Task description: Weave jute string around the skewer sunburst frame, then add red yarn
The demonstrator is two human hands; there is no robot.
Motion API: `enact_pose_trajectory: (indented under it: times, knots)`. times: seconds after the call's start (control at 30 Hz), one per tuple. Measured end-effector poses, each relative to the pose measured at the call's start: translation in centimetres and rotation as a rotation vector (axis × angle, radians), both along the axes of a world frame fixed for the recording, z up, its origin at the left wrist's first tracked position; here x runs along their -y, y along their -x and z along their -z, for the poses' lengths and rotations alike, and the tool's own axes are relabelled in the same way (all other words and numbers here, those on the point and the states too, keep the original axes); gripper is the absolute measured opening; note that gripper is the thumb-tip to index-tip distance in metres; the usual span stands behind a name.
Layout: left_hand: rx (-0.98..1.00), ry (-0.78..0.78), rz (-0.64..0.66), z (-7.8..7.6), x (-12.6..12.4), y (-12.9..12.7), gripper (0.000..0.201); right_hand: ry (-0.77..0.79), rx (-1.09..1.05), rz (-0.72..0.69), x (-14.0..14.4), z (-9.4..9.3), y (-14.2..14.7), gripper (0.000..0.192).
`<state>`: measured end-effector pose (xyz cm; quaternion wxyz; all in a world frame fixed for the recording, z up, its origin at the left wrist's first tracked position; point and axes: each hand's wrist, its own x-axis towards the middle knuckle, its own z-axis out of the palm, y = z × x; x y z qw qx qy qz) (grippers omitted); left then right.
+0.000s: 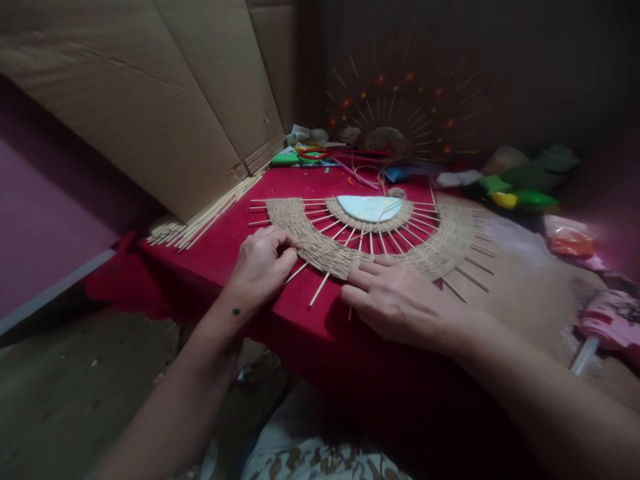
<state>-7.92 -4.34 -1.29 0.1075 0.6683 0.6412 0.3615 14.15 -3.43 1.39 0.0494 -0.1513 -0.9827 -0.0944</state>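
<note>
A half-round woven piece (pixel 440 243) of jute rope on thin wooden sticks lies flat on a red cloth (pixel 215 260). A pale blue half-disc (pixel 370 207) sits at its centre. My left hand (pixel 260 267) pinches the outer woven band at its lower left edge, fingers curled on the rope next to a stick. My right hand (pixel 395 300) lies flat, palm down, fingers pressing the lower rim of the band.
A bundle of loose sticks (pixel 200 217) lies at the left under a leaning cardboard sheet (pixel 165 100). A finished sunburst piece (pixel 400 113) stands at the back. Scissors, coloured bits and bags crowd the far edge. A pink glue gun (pixel 610 327) rests at the right.
</note>
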Motion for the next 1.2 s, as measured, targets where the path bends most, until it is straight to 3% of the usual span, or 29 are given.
enact_pose_trajectory:
  times: [0.23, 0.37, 0.47, 0.6, 0.9, 1.2]
  knots:
    - [0.15, -0.047, 0.02, 0.4, 1.4, -0.3, 0.017, 0.197, 0.02, 0.104, -0.2, -0.8, -1.1, 0.009]
    - [0.108, -0.08, 0.001, 0.8, 1.6, -0.7, 0.017, 0.353, 0.032, 0.162, -0.6, -1.5, -1.5, 0.008]
    - [0.097, -0.108, 0.004, 1.1, 1.6, -0.9, 0.017, 0.386, -0.063, 0.213, -0.7, -1.6, -1.1, 0.01]
    - [0.09, -0.1, 0.012, 1.3, 1.6, -0.7, 0.018, 0.292, -0.185, 0.204, -0.5, -1.1, 0.6, 0.017]
    - [0.125, -0.096, 0.005, 1.5, 1.6, -0.6, 0.017, -0.113, 0.121, -0.009, -0.7, -0.3, 4.8, 0.013]
    - [0.287, -0.097, 0.02, 0.8, 2.5, -0.6, 0.014, -0.163, 0.032, -0.017, -0.8, 0.8, 3.9, 0.016]
